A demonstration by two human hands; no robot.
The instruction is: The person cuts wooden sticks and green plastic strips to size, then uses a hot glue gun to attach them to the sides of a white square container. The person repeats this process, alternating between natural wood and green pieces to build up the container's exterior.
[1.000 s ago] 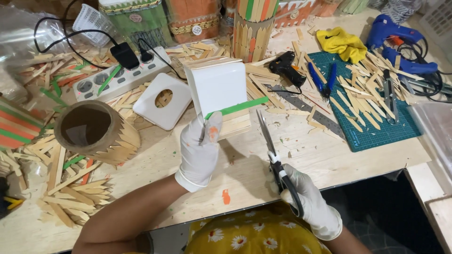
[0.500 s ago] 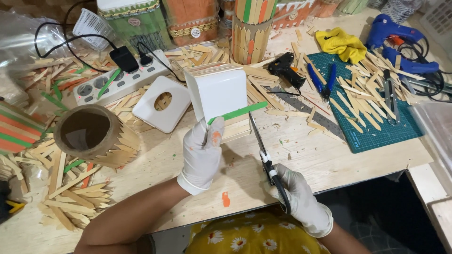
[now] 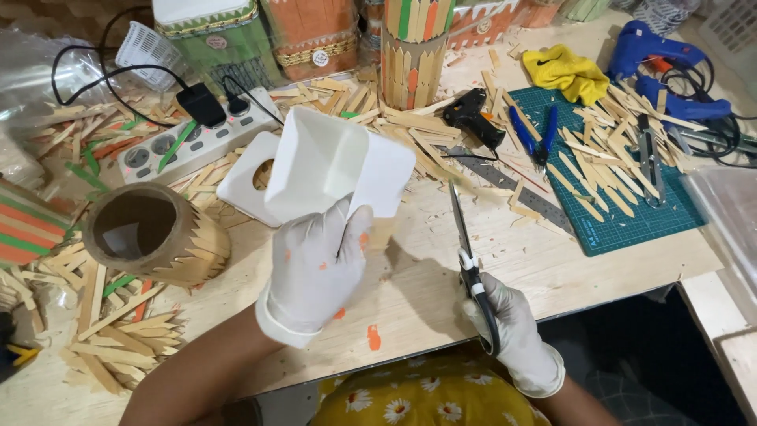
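Observation:
My left hand point(image 3: 314, 268), in a white glove, grips a white square plastic container point(image 3: 327, 167) and holds it tilted above the wooden table point(image 3: 426, 300), its open side turned up and toward me. My right hand point(image 3: 511, 327), also gloved, is closed around the black handles of a pair of scissors point(image 3: 467, 254). Their blades are shut and point away from me, just right of the container. The green stick is hidden from view.
A stick-clad cylinder point(image 3: 150, 234) lies at the left among loose wooden sticks point(image 3: 118, 339). A power strip point(image 3: 193, 142), a white square lid point(image 3: 246, 185), a black glue gun point(image 3: 473, 117), a green cutting mat point(image 3: 623, 197), a blue glue gun point(image 3: 654, 59) and decorated boxes point(image 3: 315, 35) crowd the back.
My left hand has lifted and tipped the white container so its opening faces up. The green stick no longer shows. The scissors have drawn slightly right and stand more upright.

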